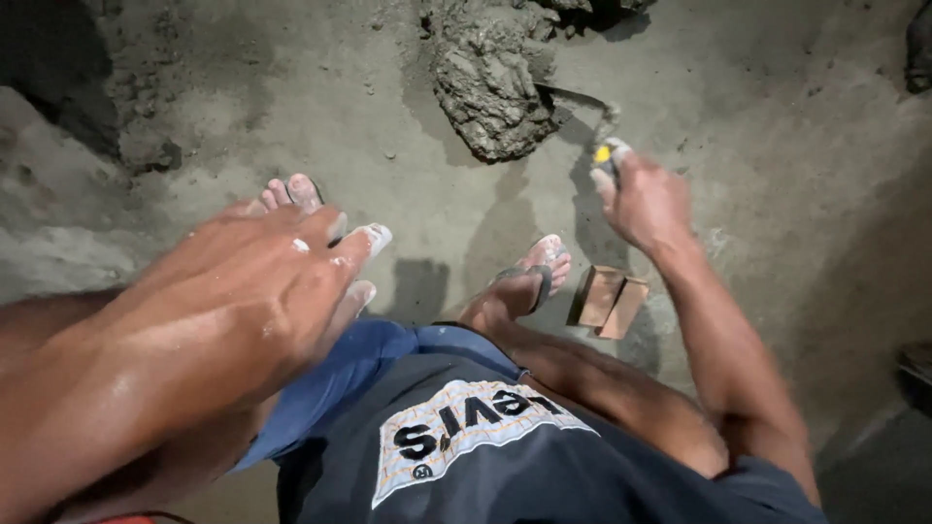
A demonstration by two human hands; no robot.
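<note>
Gripping yellow-handled trowel point(594, 124) in right hand point(646, 202), mortar-caked blade touching grey mortar heap point(490, 82); left hand point(277, 277) empty, fingers spread, well apart from heap.

You see a small brown brick piece point(608, 301) lying on the grey concrete floor point(777, 136), just beside your sandal point(540, 275). Your blue shorts point(349, 374) fill the lower view.
</note>
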